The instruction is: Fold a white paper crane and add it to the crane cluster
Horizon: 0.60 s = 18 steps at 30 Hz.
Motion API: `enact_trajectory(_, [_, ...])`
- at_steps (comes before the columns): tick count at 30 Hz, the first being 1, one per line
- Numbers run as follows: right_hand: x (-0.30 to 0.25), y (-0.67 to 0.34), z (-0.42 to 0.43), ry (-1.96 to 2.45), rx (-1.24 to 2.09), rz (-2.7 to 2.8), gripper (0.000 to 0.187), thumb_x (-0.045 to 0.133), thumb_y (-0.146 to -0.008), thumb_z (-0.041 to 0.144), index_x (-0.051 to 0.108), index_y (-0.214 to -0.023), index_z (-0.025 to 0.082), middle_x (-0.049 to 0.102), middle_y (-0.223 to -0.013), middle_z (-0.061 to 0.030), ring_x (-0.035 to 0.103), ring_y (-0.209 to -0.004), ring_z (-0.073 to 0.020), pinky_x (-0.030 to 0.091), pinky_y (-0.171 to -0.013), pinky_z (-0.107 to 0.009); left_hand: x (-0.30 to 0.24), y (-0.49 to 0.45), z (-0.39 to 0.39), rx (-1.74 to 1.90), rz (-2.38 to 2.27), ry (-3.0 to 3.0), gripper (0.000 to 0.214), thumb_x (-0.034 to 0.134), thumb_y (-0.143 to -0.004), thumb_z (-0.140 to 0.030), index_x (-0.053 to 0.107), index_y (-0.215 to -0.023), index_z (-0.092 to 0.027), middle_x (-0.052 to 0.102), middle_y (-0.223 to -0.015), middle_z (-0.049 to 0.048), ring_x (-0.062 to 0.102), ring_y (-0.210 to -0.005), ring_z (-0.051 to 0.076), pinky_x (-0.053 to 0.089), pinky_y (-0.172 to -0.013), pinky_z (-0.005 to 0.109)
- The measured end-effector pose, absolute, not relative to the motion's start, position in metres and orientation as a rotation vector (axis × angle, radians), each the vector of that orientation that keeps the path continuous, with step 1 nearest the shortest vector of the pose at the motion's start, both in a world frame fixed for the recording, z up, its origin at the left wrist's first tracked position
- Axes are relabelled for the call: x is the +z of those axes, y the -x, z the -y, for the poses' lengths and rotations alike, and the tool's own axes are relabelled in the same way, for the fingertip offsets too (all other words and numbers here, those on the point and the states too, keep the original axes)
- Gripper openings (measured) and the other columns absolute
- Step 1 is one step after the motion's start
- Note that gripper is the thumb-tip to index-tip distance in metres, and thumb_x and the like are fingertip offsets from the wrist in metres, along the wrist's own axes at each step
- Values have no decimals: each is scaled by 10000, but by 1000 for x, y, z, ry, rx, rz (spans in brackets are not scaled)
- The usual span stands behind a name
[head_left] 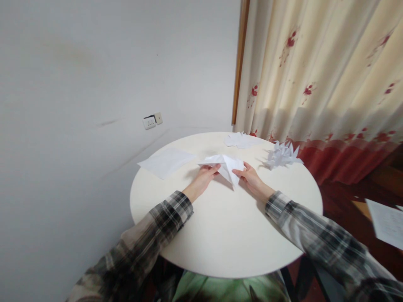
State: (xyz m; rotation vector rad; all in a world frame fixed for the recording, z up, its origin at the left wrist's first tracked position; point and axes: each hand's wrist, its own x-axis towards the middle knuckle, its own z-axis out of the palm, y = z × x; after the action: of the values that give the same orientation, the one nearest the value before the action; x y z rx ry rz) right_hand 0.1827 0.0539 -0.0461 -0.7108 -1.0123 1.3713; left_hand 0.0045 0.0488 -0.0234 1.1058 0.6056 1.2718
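A partly folded white paper [225,164] with pointed flaps is held just above the round cream table [226,235]. My left hand [205,176] pinches its left side, fingers closed on the paper. My right hand [249,175] grips its right side, thumb on top. Both arms wear plaid sleeves and reach in from the near edge.
A flat white sheet [166,162] lies at the table's left. Folded paper figures [282,155] cluster at the right rear, and more paper pieces [241,139] lie at the far edge. A wall socket [152,121] is behind; a flowered curtain [317,75] hangs right. Another paper [386,222] sits at far right.
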Motion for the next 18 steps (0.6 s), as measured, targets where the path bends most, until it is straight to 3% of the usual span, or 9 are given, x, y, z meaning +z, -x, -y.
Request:
enact_trajectory(4, [-47,-183,-56,656,1512,975,261,693,-687,254,622,-926,174,700,-935,-34,654,-807,-164,532,-733,-261,-22,1,-55,1311,-607,-1083,309,737,-619,-231,640,-893,-125,670,-965,78,603,-885,174,441,-828,287])
enact_trajectory(7, [-47,-186,-59,635,1567,837,210,592,-780,325,623,-930,181,704,-933,-36,654,-874,-188,538,-779,-306,-20,3,-56,1277,-581,-1079,296,731,-598,-178,642,-873,-114,680,-922,75,614,-845,170,448,-818,278])
enact_trajectory(12, [-45,-190,-62,585,1490,745,217,587,-759,190,610,-974,191,707,-944,-26,635,-960,-201,523,-857,-352,-19,4,-56,1273,-561,-1069,329,709,-601,-153,633,-920,-120,682,-930,67,625,-841,175,468,-797,277])
enact_trajectory(18, [-47,-194,-67,575,1375,710,253,608,-736,183,607,-988,193,702,-967,-13,627,-978,-193,513,-874,-336,-19,5,-56,1287,-630,-1076,352,694,-605,-160,610,-944,-114,673,-980,84,627,-852,176,484,-730,256])
